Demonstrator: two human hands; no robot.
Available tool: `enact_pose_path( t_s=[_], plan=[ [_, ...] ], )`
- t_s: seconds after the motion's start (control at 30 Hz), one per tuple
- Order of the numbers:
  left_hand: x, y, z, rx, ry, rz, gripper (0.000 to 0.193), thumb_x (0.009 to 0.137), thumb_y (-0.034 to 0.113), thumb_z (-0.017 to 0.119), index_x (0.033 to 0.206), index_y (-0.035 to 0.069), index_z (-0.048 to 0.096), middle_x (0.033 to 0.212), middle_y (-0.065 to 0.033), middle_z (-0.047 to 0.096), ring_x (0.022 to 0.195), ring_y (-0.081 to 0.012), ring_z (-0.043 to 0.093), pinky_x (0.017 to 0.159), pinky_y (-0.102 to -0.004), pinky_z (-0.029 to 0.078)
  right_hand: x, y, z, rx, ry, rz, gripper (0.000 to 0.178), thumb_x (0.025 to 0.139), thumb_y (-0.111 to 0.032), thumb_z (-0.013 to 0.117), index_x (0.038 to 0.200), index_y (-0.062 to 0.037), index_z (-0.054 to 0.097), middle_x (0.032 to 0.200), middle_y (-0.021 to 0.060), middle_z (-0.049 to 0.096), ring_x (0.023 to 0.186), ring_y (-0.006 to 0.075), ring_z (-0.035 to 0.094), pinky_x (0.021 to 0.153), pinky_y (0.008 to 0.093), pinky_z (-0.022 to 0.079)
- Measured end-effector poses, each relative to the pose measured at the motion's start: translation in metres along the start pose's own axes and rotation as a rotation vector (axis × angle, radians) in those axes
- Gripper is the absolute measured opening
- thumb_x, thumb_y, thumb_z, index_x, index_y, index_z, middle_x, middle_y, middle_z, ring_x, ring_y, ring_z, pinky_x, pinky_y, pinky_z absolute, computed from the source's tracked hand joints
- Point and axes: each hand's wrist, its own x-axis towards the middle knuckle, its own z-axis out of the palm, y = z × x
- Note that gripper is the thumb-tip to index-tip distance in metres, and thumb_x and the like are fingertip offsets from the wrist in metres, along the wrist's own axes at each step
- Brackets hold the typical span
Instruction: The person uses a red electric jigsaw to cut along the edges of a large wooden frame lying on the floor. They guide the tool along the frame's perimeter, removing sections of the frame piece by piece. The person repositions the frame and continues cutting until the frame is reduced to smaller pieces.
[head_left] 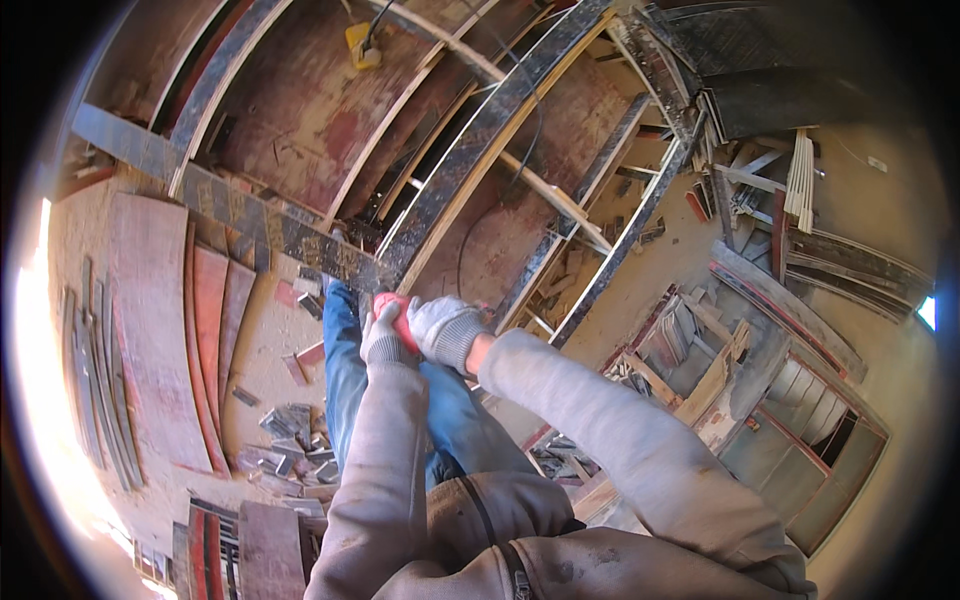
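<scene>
Both my hands wear light grey gloves and are held close together in front of my legs. My left hand (pixel 383 335) wraps around a red hand-held tool (pixel 396 312), and my right hand (pixel 445 325) grips it from the other side. Most of the tool is covered by the gloves, so its exact kind cannot be made out. Its front end is at the near corner of a large wooden frame (pixel 230 205), where a dark edge board meets a long dark beam (pixel 470 140). Whether it touches the wood is hard to tell.
A yellow box with a black cable (pixel 362 46) lies on the frame's reddish panel. Leaning boards (pixel 160 320) and offcuts (pixel 292 430) lie at left. Stacked timber (pixel 850 265) and a workbench with wood scraps (pixel 745 400) stand at right. A thin cable crosses the frame.
</scene>
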Motion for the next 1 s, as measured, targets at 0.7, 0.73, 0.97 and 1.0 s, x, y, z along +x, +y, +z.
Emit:
enact_pose_path(
  t_s=[0.7,0.73,0.97,1.0],
  plan=[
    [0.033,0.005,-0.004,-0.065,-0.076,-0.174,0.071,0.093,0.008,0.072,0.157,0.021,0.043,0.14,-0.019,0.061,0.11,-0.0397,0.07,0.092,-0.058,0.059,0.031,0.009,-0.024,0.0,-0.185,-0.115,0.046,0.095,-0.018,0.06,0.129,0.0121,0.058,0.094,0.0236,0.078,0.084,0.038,0.078,0.072,0.0496,0.062],
    [0.038,-0.003,-0.01,-0.151,-0.123,-0.141,0.073,0.093,0.007,0.072,0.158,0.02,0.042,0.138,-0.0188,0.062,0.109,-0.0394,0.071,0.092,-0.0581,0.06,0.029,0.006,-0.017,-0.006,-0.149,-0.083,0.042,0.095,-0.017,0.058,0.126,0.0112,0.059,0.092,0.0227,0.078,0.082,0.037,0.078,0.071,0.0491,0.062],
    [0.031,-0.023,-0.058,-0.433,-0.405,-0.172,0.058,0.094,0.015,0.073,0.147,0.011,0.049,0.125,-0.0151,0.067,0.106,-0.0348,0.071,0.097,-0.0509,0.058,0.031,-0.041,0.005,0.036,-0.203,0.074,0.037,0.104,-0.022,0.048,0.127,-0.0012,0.068,0.109,0.0181,0.078,0.097,0.0349,0.078,0.08,0.0529,0.061],
    [0.025,-0.016,-0.057,-0.423,-0.391,-0.187,0.043,0.097,0.02,0.07,0.136,0.008,0.059,0.121,-0.0142,0.069,0.108,-0.0347,0.07,0.098,-0.0522,0.057,0.033,-0.046,-0.001,0.056,-0.274,0.075,0.042,0.106,-0.027,0.043,0.132,-0.0039,0.067,0.115,0.0166,0.078,0.107,0.0382,0.075,0.089,0.0532,0.06]
  ],
)
